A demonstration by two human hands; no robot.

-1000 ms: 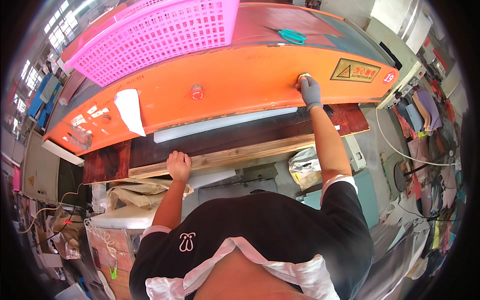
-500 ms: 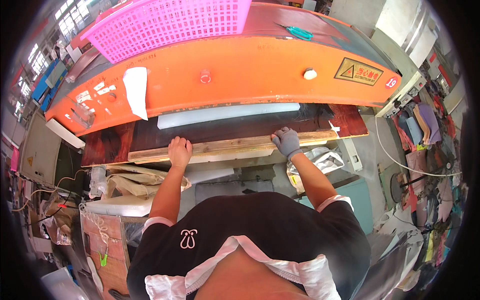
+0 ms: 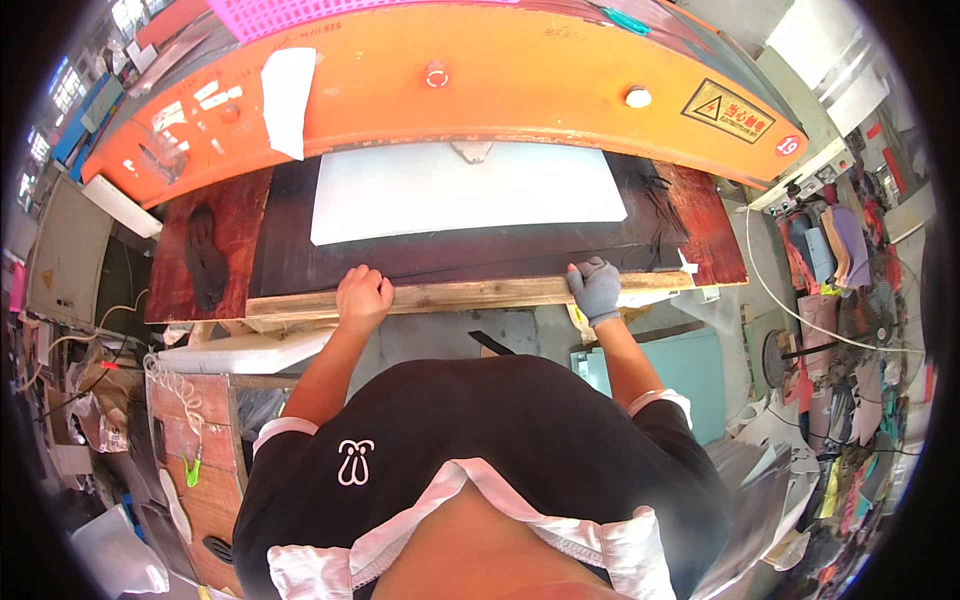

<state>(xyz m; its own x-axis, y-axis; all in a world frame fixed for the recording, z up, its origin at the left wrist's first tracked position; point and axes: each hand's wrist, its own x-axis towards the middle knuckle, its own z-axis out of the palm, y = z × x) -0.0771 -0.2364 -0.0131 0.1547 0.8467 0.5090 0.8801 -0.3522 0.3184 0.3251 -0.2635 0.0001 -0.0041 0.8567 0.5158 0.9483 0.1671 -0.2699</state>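
My bare left hand (image 3: pixel 364 297) is closed over the wooden bar (image 3: pixel 450 295) that runs along the front of a sliding black board (image 3: pixel 285 225). Farther right, my right hand (image 3: pixel 596 288), in a grey glove with bare fingertips, grips the same bar. On the board lies a large white sheet or slab (image 3: pixel 465 195), its far edge under the orange machine beam (image 3: pixel 350 100). A small pale grey piece (image 3: pixel 472 151) rests at the sheet's far edge, partly hidden by the beam. Black cords (image 3: pixel 660 215) lie on the board's right end.
A pink basket (image 3: pixel 270 18) and teal-handled scissors (image 3: pixel 628 20) sit on top of the machine. Reddish boards (image 3: pixel 178 270) flank the black one. At lower left stands a wooden cabinet (image 3: pixel 190 400) with a coiled cord; scraps of material (image 3: pixel 840 260) crowd the right side.
More of the white sheet now shows from under the beam, and the small grey piece has come into sight. The view has tilted lower; both hands still hold the bar.
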